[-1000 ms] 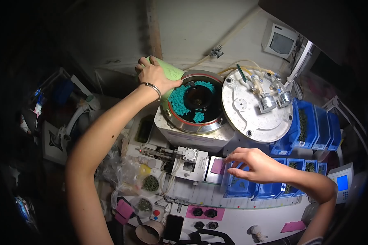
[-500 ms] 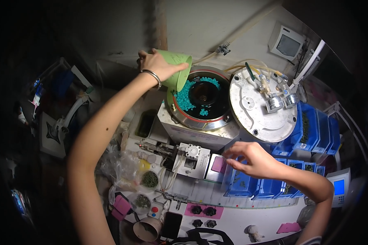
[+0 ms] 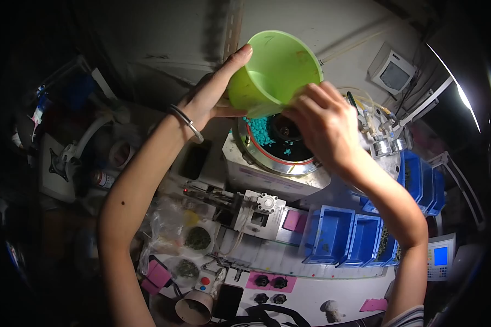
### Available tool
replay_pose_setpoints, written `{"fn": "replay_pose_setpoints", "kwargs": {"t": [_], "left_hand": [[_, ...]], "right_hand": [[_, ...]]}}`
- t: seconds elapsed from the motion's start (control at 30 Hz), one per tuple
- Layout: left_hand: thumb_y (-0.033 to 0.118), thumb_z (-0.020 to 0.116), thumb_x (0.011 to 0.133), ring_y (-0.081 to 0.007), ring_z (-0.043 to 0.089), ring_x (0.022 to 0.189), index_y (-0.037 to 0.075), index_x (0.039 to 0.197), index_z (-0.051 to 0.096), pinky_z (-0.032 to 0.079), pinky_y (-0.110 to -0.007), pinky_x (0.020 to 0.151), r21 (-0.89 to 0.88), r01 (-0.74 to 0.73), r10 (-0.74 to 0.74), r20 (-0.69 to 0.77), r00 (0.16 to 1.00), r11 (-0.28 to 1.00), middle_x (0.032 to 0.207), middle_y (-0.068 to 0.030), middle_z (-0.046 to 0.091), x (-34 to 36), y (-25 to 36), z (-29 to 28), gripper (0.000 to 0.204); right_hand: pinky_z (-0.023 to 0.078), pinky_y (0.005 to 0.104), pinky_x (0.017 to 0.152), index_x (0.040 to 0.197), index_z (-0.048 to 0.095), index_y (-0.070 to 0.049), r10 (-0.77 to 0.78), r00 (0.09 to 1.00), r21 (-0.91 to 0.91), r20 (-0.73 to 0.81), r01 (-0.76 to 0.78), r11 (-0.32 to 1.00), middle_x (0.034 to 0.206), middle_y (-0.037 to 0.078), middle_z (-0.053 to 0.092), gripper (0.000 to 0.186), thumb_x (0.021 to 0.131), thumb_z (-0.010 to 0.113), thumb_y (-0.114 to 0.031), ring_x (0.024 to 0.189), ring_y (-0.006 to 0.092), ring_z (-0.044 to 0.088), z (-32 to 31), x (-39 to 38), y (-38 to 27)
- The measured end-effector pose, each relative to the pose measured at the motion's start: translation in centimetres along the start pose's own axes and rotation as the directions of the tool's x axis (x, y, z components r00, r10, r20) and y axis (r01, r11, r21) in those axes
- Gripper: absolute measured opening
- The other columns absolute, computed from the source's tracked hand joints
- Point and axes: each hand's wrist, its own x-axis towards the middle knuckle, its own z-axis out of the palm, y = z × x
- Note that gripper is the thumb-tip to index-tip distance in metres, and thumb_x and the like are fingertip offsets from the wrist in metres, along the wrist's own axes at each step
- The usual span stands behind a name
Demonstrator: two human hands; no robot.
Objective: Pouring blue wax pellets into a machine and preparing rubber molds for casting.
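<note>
Light-green plastic tub, round and tapered (image 3: 275,68), tilted so that its open mouth faces us; faint orange-brown smudges on the inner wall. We place it in the air above the far left part of a round metal drum with a red seal (image 3: 289,169), partly hiding it. Left hand (image 3: 210,97) clamped on the tub's left side, thumb at the rim. Right hand (image 3: 330,128), motion-blurred, at the near right rim; we cannot tell whether it grips or only touches.

Containers: the drum holds small turquoise pellets (image 3: 261,131), heaped along its left side, a few loose on the dark floor. Right of it, a row of blue plastic bins (image 3: 331,229); we see dark-green bits (image 3: 386,245) in one. At left, a shallow round dish (image 3: 197,238) of green bits beside a crumpled clear plastic bag (image 3: 166,220).

Writing: we note a dark handwritten stroke inside the tub's far rim, and a small bottle with a pale label (image 3: 102,179), too small to read.
</note>
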Motion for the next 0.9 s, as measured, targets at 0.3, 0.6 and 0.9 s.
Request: {"fn": "replay_pose_setpoints", "kwargs": {"t": [0.3,0.6,0.9], "left_hand": [[0.018,0.067,0.069,-0.0192,0.058,0.064,0.001,0.088,0.064,0.046,-0.029,0.062,0.704,-0.36,0.51,-0.004,0.86,0.613,0.079,-0.0106,0.059,7.1,-14.4,-2.7,0.026],[-0.002,0.058,0.071,-0.0279,0.058,0.068,-0.001,0.086,0.065,0.047,-0.033,0.063,0.756,-0.429,0.536,0.123,0.835,0.495,0.078,-0.0151,0.059,7.7,-15.3,-1.1,0.017],[0.001,0.058,0.073,-0.0194,0.064,0.072,-0.001,0.086,0.065,0.049,-0.027,0.069,0.499,-0.333,0.359,0.046,0.932,0.8,0.078,-0.0156,0.065,7.6,-11.1,-2.4,0.015]], "right_hand": [[0.04,0.0319,0.048,0.072,0.057,-0.001,0.064,0.975,0.06,0.212,-0.078,0.995,0.071,0.011,0.055,0.015,0.061,0.067,-0.002,0.056,0.0251,0.049,-10.3,-3.2,-2.8],[0.034,0.0275,0.047,0.072,0.06,-0.007,0.307,0.782,0.047,0.543,-0.393,0.918,0.071,0.004,0.061,0.019,0.057,0.072,-0.008,0.052,0.017,0.048,-14.1,-11.3,-6.8],[0.034,0.0268,0.044,0.073,0.059,-0.007,0.327,0.781,0.1,0.532,-0.442,0.892,0.072,0.003,0.06,0.025,0.053,0.073,-0.005,0.052,0.017,0.048,-13.9,-13.8,-6.7]]}}
